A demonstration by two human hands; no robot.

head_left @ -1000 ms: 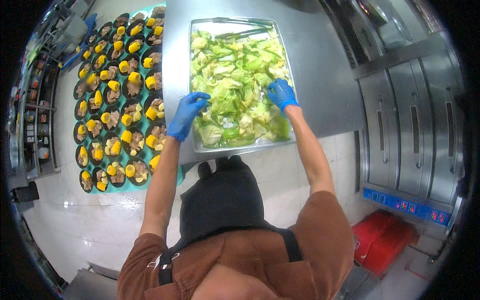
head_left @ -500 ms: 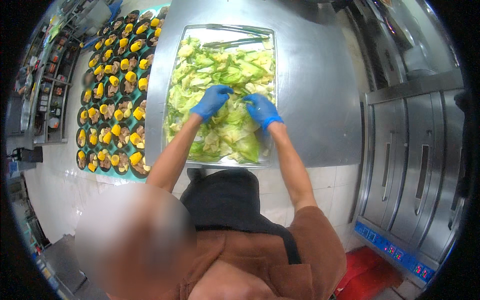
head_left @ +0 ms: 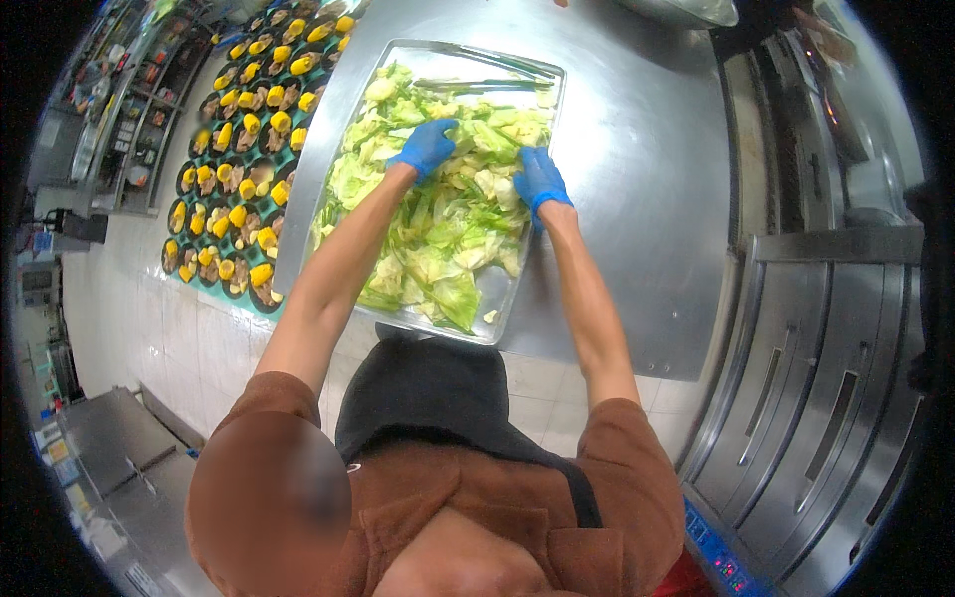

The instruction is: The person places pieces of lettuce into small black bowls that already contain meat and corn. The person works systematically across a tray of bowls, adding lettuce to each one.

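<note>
Pale green chopped cabbage (head_left: 423, 254) covers most of a shallow metal tray (head_left: 502, 323) on the steel table. My left hand (head_left: 426, 149), in a blue glove, rests on the leaves in the far middle part, fingers stretched forward and slightly bent. At the tray's right edge, my right hand (head_left: 541, 179), gloved in blue too, lies with its fingers extended against the outer leaves. I see no leaf held in either hand. A dark, long utensil that looks like tongs (head_left: 477, 86) lies at the tray's far end.
To the left stand rows of black bowls (head_left: 239, 239) with corn pieces and meat on a green surface. The bare steel table top (head_left: 647, 199) extends right of the tray. Steel oven doors (head_left: 796, 378) are at the far right, and a metal bowl (head_left: 686, 8) sits at the back.
My hands have moved apart and farther forward, the right one out to the tray's edge. The cabbage between them lies more spread out. The view has turned, so the tray looks tilted.
</note>
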